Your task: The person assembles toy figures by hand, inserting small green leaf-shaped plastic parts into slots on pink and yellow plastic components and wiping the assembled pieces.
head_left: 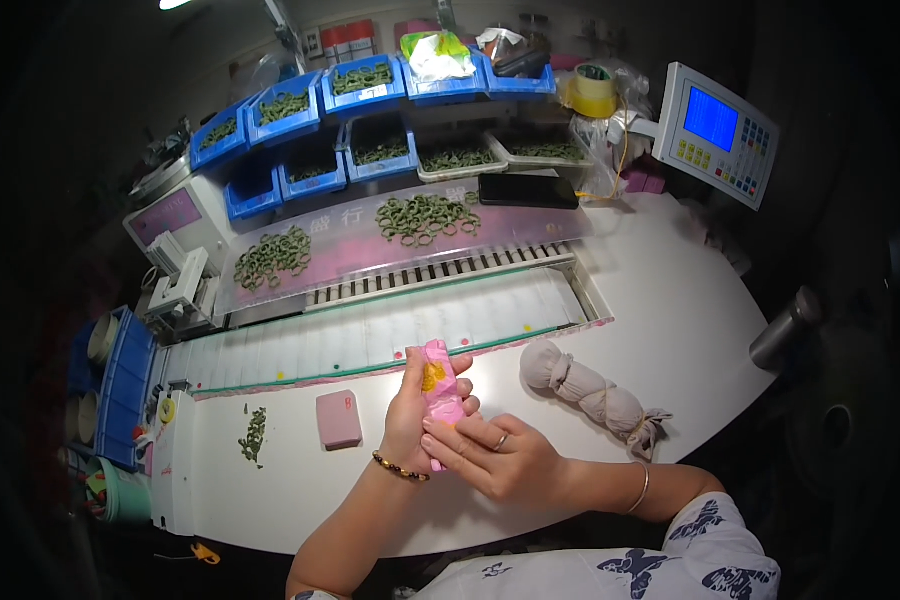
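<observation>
My left hand [407, 408] is wrapped round a small crinkled pink packet [442, 405] with a golden-yellow patch on it, held upright over the near part of the white table. My right hand [515, 462] meets it from the right, with its fingers bent and pressed on the packet's lower end; the fingertips partly hide each other there. To the left of the left hand lies a flat pink box [340, 419]. Further left is a small strip of loose green pieces [254, 438]. On the right rests a grey-white cloth bundle [598, 398], tied round with cord.
A segmented white conveyor [370, 335] with green edges crosses the table. Behind it, two heaps of green rings [425, 218] lie on a plastic-covered ledge, below blue bins [362, 82]. A control panel [718, 135] and a metal cylinder [782, 330] stand right, a black phone-like slab [527, 191] further back.
</observation>
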Available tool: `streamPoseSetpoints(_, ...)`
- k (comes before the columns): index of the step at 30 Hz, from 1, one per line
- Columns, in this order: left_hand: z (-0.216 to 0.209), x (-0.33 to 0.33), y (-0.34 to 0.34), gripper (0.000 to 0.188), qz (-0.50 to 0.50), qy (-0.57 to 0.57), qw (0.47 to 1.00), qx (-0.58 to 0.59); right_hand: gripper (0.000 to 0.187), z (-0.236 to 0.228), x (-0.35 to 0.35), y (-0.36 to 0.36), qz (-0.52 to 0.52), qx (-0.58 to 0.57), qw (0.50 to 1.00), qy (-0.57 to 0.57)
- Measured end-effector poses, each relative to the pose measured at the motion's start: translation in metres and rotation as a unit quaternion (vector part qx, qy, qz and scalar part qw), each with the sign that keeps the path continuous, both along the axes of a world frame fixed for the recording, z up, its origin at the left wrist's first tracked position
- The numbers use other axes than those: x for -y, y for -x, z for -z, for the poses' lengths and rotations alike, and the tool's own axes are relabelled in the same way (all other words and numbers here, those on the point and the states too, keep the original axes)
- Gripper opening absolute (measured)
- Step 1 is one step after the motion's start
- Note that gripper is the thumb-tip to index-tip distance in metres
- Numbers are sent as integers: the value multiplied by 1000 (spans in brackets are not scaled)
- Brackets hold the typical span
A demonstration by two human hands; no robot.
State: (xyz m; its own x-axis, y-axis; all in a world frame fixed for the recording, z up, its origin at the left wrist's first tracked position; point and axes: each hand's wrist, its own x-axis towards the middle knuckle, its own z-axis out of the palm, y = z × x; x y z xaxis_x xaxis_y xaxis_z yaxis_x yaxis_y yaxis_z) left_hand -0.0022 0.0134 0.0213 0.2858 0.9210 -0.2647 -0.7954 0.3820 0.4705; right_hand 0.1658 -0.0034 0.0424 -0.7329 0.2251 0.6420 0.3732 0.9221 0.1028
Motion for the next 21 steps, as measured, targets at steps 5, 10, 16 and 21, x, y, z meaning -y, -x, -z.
streamPoseSetpoints(5,4,-3,2,69,-38,-6,996,-85,41,-3,-9,-33,-26,27,999,-8)
streamPoseSetpoints(10,-6,9,16,66,-32,-33,992,-121,52,-2,-39,-77,142,64,983,96)
streamPoseSetpoints(16,-6,11,-4,68,-27,-74,978,-193,61,10,-53,-98,191,108,954,206)
streamPoseSetpoints(21,-2,20,-4,69,-33,-84,974,-206,63,-48,-46,-72,128,-54,983,121)
